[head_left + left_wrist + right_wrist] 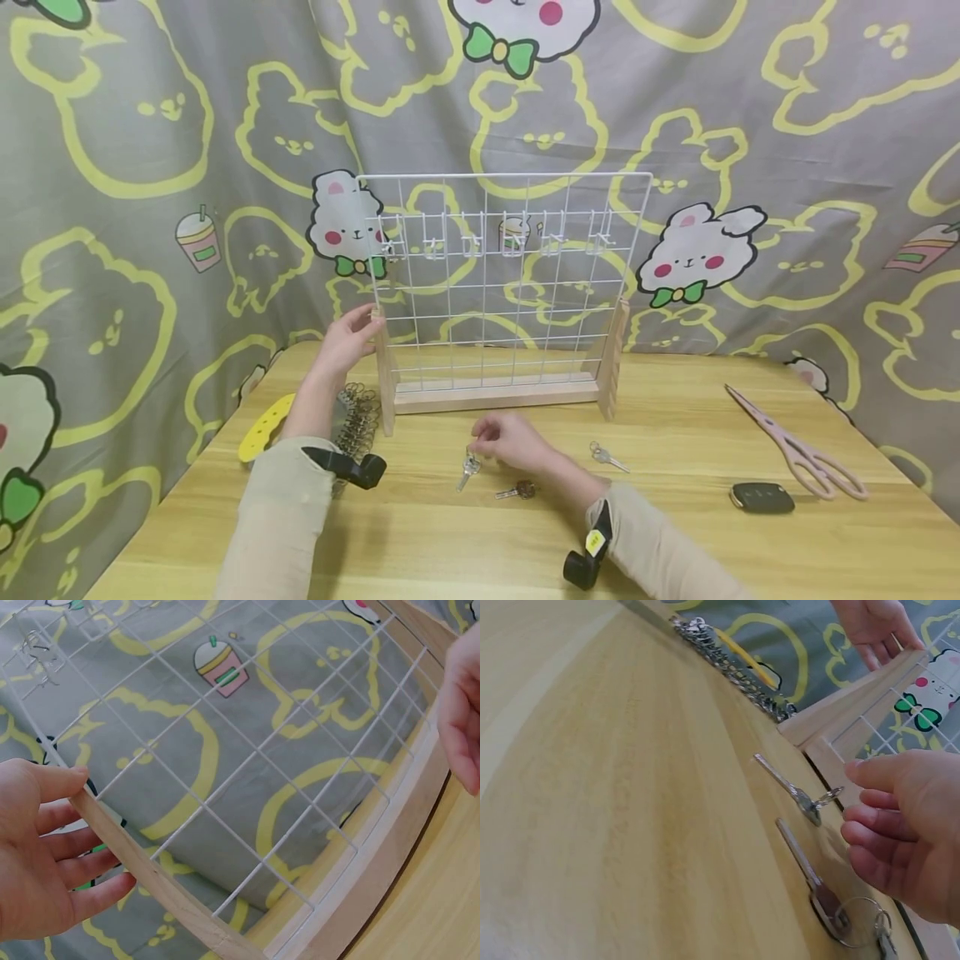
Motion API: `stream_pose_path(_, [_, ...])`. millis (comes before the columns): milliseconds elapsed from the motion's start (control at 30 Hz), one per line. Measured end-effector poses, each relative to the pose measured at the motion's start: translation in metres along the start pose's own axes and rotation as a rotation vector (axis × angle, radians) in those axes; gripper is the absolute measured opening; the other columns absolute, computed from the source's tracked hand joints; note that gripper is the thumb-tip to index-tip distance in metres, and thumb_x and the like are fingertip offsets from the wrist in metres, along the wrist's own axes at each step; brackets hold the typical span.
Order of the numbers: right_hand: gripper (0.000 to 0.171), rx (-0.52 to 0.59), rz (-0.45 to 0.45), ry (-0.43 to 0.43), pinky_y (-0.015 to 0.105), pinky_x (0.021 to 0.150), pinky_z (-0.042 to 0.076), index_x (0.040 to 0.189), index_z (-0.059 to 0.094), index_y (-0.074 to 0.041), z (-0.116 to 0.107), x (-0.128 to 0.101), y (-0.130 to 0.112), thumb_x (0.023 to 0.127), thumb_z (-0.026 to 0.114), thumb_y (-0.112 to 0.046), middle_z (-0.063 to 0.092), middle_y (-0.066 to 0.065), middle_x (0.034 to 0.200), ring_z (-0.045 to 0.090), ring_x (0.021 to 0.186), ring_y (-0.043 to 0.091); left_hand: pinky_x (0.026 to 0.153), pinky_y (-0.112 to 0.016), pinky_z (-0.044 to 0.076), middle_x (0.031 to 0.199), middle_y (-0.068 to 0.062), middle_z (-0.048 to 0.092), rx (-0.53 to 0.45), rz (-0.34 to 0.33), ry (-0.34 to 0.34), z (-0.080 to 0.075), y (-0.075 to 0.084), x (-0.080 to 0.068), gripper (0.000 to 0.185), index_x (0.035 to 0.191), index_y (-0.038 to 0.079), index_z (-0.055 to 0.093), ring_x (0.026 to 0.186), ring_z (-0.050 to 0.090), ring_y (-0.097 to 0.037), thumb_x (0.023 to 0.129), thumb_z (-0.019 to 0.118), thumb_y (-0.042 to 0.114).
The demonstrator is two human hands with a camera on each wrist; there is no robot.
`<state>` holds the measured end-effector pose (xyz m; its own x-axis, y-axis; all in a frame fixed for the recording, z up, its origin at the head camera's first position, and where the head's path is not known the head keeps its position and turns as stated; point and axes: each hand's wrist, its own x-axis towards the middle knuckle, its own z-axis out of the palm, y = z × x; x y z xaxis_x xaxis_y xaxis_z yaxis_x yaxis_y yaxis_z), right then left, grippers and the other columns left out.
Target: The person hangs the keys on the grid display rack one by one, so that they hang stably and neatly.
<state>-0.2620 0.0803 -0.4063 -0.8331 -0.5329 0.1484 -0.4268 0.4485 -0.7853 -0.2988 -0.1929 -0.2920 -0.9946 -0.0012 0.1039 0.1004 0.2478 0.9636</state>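
My left hand [347,340] holds the top of the left wooden post [142,866] of a white wire grid rack [483,317], thumb on one side and fingers on the other. Several white hooks [513,242] hang along the grid's upper part. In front of the rack's base, my right hand [513,442] hovers by a silver key [784,780] with a small ring. Its fingers are loosely bent, and the thumb and forefinger stand close to that ring without visibly pinching it. A brown-headed key [517,490] lies nearer the front, and another silver key [611,457] lies to the right.
A heap of metal rings and clips [358,421] lies left of the rack, beside a yellow object [266,427] partly hidden by my left arm. On the right are a black car key fob [762,497] and pink scissors [798,450]. A patterned curtain [690,75] hangs behind the table.
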Motion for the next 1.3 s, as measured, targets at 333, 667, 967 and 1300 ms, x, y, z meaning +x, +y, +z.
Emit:
stream_pose_path(333, [0.013, -0.164, 0.002, 0.015, 0.017, 0.045, 0.039, 0.072, 0.062, -0.010, 0.009, 0.000, 0.000, 0.081, 0.071, -0.015, 0.056, -0.008, 0.064, 0.045, 0.055, 0.005, 0.104, -0.043, 0.036, 0.149, -0.021, 0.021, -0.007, 0.004, -0.002, 0.002, 0.002, 0.001, 0.059, 0.147, 0.005, 0.021, 0.133, 0.028, -0.032, 0.097, 0.049, 0.022])
stream_pose_path(667, [0.010, -0.179, -0.026, -0.009, 0.018, 0.050, 0.040, 0.076, 0.063, -0.011, -0.003, -0.001, -0.007, 0.086, 0.065, -0.014, 0.055, -0.008, 0.066, 0.046, 0.059, 0.005, 0.104, -0.043, 0.036, 0.148, -0.021, 0.023, 0.001, 0.008, -0.014, 0.003, 0.003, 0.000, 0.060, 0.148, 0.005, 0.019, 0.132, 0.031, -0.033, 0.098, 0.047, 0.022])
stream_pose_path(967, [0.011, -0.210, -0.087, -0.041, 0.018, 0.052, 0.042, 0.080, 0.064, -0.008, -0.020, 0.002, -0.022, 0.089, 0.062, -0.014, 0.059, -0.001, 0.070, 0.046, 0.059, 0.005, 0.105, -0.043, 0.035, 0.150, -0.022, 0.019, 0.002, 0.006, -0.013, 0.002, 0.004, -0.003, 0.060, 0.148, 0.005, 0.018, 0.133, 0.028, -0.033, 0.098, 0.047, 0.022])
stream_pose_path(1300, [0.011, -0.273, -0.134, -0.017, 0.020, 0.054, 0.043, 0.081, 0.063, -0.011, -0.043, 0.011, -0.043, 0.091, 0.060, -0.015, 0.058, -0.004, 0.070, 0.047, 0.060, 0.005, 0.105, -0.043, 0.035, 0.150, -0.021, 0.019, 0.025, 0.008, -0.009, 0.000, 0.003, -0.002, 0.060, 0.148, 0.005, 0.019, 0.135, 0.025, -0.033, 0.098, 0.047, 0.023])
